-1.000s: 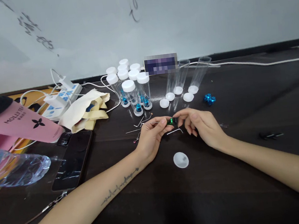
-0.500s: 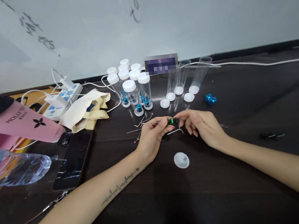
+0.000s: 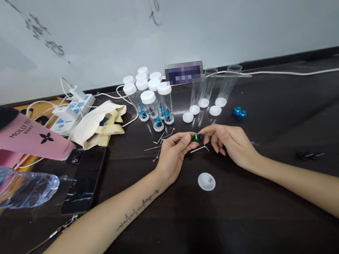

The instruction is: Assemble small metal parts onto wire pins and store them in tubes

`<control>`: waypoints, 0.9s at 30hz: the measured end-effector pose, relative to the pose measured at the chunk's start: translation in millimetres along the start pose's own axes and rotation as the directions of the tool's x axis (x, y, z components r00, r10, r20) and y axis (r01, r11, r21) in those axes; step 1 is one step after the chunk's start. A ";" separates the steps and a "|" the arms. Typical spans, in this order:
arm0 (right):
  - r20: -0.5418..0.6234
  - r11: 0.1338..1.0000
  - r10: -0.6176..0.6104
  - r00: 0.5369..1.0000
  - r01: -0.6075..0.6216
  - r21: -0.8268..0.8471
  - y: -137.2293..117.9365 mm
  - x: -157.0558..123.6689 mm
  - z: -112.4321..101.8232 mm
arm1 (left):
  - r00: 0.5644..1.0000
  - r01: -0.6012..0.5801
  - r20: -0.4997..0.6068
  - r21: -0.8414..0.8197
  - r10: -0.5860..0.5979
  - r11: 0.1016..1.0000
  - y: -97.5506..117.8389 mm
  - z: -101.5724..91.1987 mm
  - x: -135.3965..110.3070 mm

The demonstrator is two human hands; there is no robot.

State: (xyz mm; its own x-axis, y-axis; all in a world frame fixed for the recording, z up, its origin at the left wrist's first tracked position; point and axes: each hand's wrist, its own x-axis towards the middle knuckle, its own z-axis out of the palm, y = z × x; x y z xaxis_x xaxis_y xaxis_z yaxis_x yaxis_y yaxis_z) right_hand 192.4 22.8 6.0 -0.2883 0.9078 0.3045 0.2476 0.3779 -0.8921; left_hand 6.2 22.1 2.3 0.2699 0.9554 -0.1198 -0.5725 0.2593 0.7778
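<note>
My left hand [image 3: 175,153] is closed, pinching a small green and black cylindrical part [image 3: 196,137] between thumb and fingers. At the part's black right end, the bent fingertips of my right hand [image 3: 229,142] close on it. Just below my fingers an L-shaped hex key [image 3: 199,149] lies on the dark table. More thin metal pins and keys [image 3: 160,138] are scattered beside and partly behind my left hand. Nearer to me is a round white cap [image 3: 206,181] with a small grey spot in it. What my curled fingers cover is hidden.
Several clear capped tubes [image 3: 156,110] with blue parts stand at the back. Open tubes [image 3: 229,85] and white caps [image 3: 188,117] are right of them. Blue parts [image 3: 239,113] and black screw-like pieces [image 3: 310,155] lie rightward. A phone [image 3: 84,181], bottle [image 3: 26,190] and pink cup [image 3: 32,134] are left.
Both hands keep their hold on the small part with hardly any motion. The whole view has shifted very slightly.
</note>
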 end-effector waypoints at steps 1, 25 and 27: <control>0.000 1.000 -0.002 1.000 0.002 -0.001 0.1 0.1 -0.1 | 1.000 -0.001 0.003 0.001 0.001 1.000 -0.1 0.0 0.0; -0.002 1.000 0.025 1.000 -0.025 -0.018 -0.6 0.8 -0.1 | 1.000 0.004 0.007 0.012 -0.004 1.000 -0.4 0.0 0.4; -0.003 0.999 0.032 0.999 -0.032 -0.015 -1.0 0.6 -0.3 | 1.000 0.002 0.002 0.014 -0.002 1.000 0.0 0.3 0.4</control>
State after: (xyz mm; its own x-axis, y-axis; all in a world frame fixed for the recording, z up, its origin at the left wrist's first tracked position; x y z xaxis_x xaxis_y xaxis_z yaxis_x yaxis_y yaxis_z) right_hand 192.3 23.1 7.2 -0.2780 0.9198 0.2769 0.2706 0.3516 -0.8962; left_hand 6.5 22.4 2.5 0.2729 0.9545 -0.1204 -0.5612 0.2596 0.7859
